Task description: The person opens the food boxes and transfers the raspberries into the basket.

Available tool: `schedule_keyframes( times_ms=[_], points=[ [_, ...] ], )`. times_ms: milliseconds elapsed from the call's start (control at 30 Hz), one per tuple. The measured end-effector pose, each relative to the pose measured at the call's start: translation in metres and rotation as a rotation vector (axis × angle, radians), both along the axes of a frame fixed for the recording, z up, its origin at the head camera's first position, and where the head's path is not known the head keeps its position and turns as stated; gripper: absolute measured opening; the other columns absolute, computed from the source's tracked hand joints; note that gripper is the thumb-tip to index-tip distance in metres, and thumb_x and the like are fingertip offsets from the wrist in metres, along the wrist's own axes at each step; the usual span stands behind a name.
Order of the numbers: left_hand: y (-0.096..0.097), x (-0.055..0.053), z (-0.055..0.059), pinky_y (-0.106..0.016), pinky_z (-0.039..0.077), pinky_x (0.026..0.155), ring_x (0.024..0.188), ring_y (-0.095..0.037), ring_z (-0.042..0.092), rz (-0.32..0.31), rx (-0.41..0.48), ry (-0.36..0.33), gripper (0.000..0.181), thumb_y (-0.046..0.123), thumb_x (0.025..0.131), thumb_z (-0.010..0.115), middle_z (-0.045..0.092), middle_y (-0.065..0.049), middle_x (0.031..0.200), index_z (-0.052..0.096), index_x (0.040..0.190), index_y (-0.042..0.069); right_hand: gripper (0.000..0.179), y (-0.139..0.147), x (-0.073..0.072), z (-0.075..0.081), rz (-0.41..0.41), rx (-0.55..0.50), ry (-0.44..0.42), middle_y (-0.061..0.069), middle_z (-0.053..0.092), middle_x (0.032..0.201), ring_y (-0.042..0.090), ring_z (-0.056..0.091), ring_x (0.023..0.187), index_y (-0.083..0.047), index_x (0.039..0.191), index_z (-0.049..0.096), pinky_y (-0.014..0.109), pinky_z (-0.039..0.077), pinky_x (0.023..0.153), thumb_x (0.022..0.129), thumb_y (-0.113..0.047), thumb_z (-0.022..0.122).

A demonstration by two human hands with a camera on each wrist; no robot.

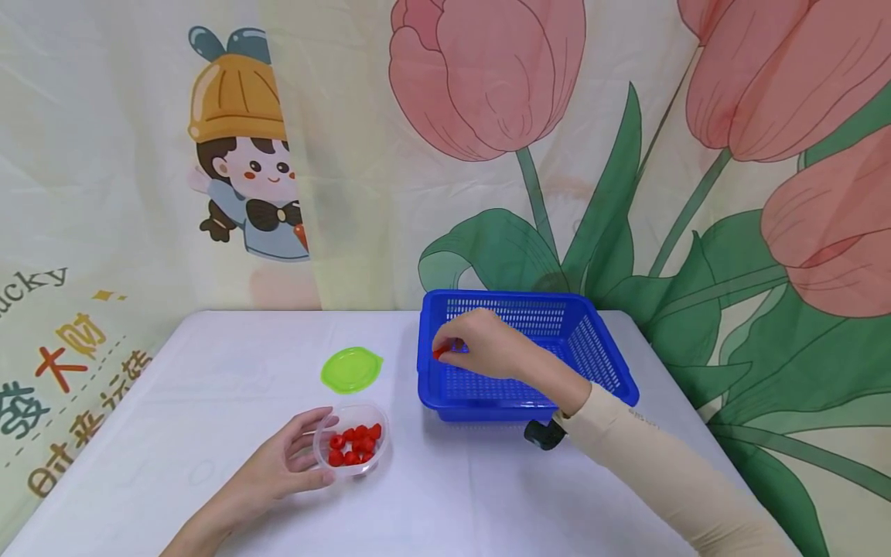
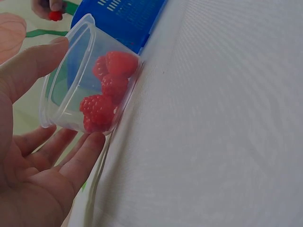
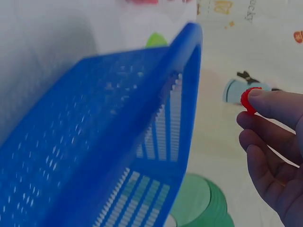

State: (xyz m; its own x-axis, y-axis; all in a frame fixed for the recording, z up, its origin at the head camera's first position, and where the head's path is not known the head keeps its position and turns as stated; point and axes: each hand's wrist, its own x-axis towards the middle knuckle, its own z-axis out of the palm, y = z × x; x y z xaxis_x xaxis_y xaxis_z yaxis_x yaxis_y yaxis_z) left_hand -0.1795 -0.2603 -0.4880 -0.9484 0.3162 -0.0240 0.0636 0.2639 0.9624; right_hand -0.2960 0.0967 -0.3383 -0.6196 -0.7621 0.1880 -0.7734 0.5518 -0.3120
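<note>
White table (image 1: 445, 503) has a blue basket (image 1: 480, 404) on it, right hand (image 1: 487, 343) above its left end, left hand (image 1: 281, 460) curled round a clear tub (image 1: 352, 415), green lid (image 1: 351, 370) just behind — then raspberries (image 1: 365, 444) inside the tub, plus a single raspberry (image 3: 245, 100) pinched by the right hand.

Head: high, widest, forward and down across the white table (image 1: 209, 371);
Left wrist: close, side-on to the clear plastic cup (image 2: 85, 80);
Right wrist: close beside the blue basket (image 3: 128, 123);
All three: share basket, pinched raspberry (image 3: 251, 101)
</note>
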Motion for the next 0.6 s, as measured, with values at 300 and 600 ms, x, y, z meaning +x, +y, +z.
schedule_keyframes(
  times_ms=[300,600],
  points=[
    [0.0,-0.001,-0.001,-0.013,0.049,0.101,0.142,-0.025,0.054,-0.004,0.001,0.001,0.088,0.014,0.088,0.087,0.045,-0.021,0.161,0.037,0.161,0.012,0.01,0.037,-0.029,0.011,-0.021,0.052,-0.026,-0.003,0.078,0.1,0.009,0.072,0.089,-0.013,0.108,0.081,0.021,0.061,0.082,0.098,-0.012,0.078],
    [-0.002,-0.001,-0.002,-0.013,0.05,0.102,0.14,-0.02,0.055,-0.005,0.007,0.015,0.089,0.012,0.087,0.088,0.045,-0.022,0.161,0.038,0.16,0.012,0.008,0.06,-0.063,0.012,0.052,0.125,-0.051,-0.004,0.077,0.097,0.006,0.07,0.085,-0.014,0.105,0.08,0.025,0.06,0.079,0.099,-0.01,0.076]
  ],
)
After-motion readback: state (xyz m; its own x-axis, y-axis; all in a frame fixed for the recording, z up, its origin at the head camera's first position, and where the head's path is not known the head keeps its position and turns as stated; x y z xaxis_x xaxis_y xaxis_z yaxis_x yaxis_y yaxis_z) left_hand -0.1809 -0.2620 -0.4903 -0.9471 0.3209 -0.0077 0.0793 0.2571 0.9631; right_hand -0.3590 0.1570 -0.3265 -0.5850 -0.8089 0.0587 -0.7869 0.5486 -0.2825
